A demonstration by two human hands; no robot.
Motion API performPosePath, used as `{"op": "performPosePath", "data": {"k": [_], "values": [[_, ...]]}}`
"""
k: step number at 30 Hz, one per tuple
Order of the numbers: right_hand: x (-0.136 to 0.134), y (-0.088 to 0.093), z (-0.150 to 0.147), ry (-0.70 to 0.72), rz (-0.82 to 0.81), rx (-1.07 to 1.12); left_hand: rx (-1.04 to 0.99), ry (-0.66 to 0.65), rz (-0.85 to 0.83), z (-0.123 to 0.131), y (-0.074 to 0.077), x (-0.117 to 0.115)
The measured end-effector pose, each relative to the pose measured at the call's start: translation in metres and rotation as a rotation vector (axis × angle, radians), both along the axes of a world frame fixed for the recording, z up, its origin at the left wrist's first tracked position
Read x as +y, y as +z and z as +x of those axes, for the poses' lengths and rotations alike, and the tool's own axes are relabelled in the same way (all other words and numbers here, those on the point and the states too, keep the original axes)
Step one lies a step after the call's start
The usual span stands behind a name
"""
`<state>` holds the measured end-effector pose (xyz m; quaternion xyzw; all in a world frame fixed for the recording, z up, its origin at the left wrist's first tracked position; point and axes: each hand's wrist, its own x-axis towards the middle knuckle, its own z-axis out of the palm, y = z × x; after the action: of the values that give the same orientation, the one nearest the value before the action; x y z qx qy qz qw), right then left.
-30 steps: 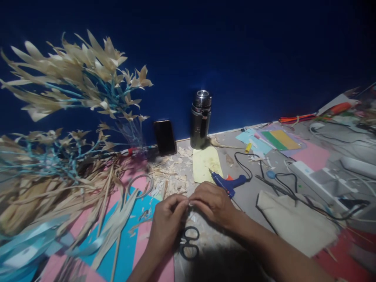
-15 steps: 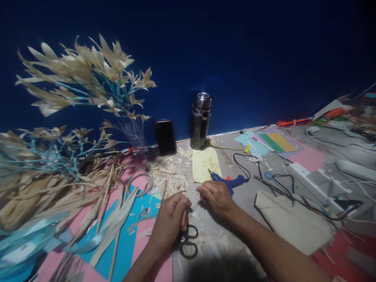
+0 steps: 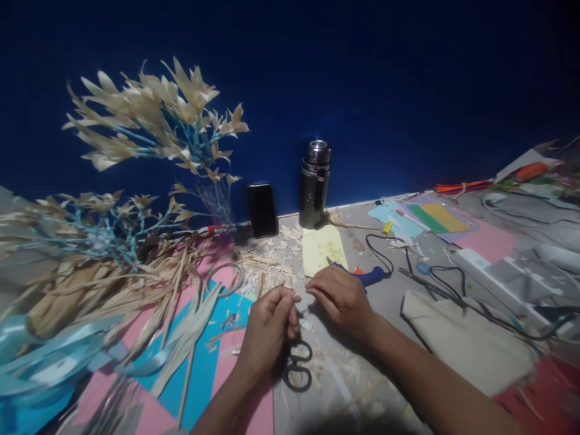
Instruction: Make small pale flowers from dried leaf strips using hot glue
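My left hand point(image 3: 272, 320) is closed in a pinch over the middle of the worktop. Facing it, my right hand point(image 3: 342, 297) is also pinched, its fingertips a small gap from the left ones. Whatever the fingers hold is too small or hidden to name. Black-handled scissors point(image 3: 298, 379) lie just below my left hand, their blades out of sight. Behind my right hand is a blue glue gun point(image 3: 375, 276), partly covered by it, with its tip over a yellow sheet of paper point(image 3: 322, 244).
A steel flask point(image 3: 314, 190) and a dark phone point(image 3: 262, 211) stand by the blue wall. Pale husk flowers on blue stems point(image 3: 181, 115) rise at left, above dried husks point(image 3: 58, 299) and blue ribbon point(image 3: 49, 362). A beige cloth point(image 3: 466, 338) and white power strip point(image 3: 492, 281) lie right.
The view has turned slightly left, so things sit further right in the picture. My right hand's fingers reach further forward and cover more of the glue gun. Both hands stay close together.
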<state>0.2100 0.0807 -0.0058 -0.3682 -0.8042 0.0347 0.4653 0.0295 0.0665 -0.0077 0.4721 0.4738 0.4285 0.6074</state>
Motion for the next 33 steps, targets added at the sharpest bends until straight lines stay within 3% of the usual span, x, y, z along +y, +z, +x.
{"op": "performPosePath", "data": {"k": [4, 10, 14, 17, 22, 24, 29, 33], "values": [[-0.003, 0.003, -0.002, 0.006, 0.004, 0.101, -0.023, 0.021, -0.029, -0.001, 0.001, -0.001], [-0.006, 0.001, -0.001, 0.02, 0.05, -0.05, 0.053, 0.003, 0.012, 0.001, -0.001, -0.005], [-0.005, -0.002, -0.001, -0.016, 0.005, -0.018, -0.06, 0.049, -0.051, 0.002, -0.003, -0.006], [-0.006, -0.001, -0.003, -0.08, -0.135, 0.117, -0.178, 0.091, -0.113, 0.003, -0.005, -0.005], [-0.009, 0.006, -0.01, -0.058, -0.682, 0.363, -0.204, 0.172, -0.129, 0.004, -0.006, -0.005], [-0.009, 0.007, -0.012, -0.056, -0.814, 0.442, -0.16, 0.197, -0.079, 0.004, -0.005, -0.006], [-0.009, 0.005, -0.015, -0.007, -0.87, 0.494, -0.023, 0.177, 0.045, 0.006, 0.0, -0.01], [-0.012, 0.006, -0.015, 0.061, -0.894, 0.449, -0.081, 0.158, -0.018, 0.008, 0.003, -0.01]]}}
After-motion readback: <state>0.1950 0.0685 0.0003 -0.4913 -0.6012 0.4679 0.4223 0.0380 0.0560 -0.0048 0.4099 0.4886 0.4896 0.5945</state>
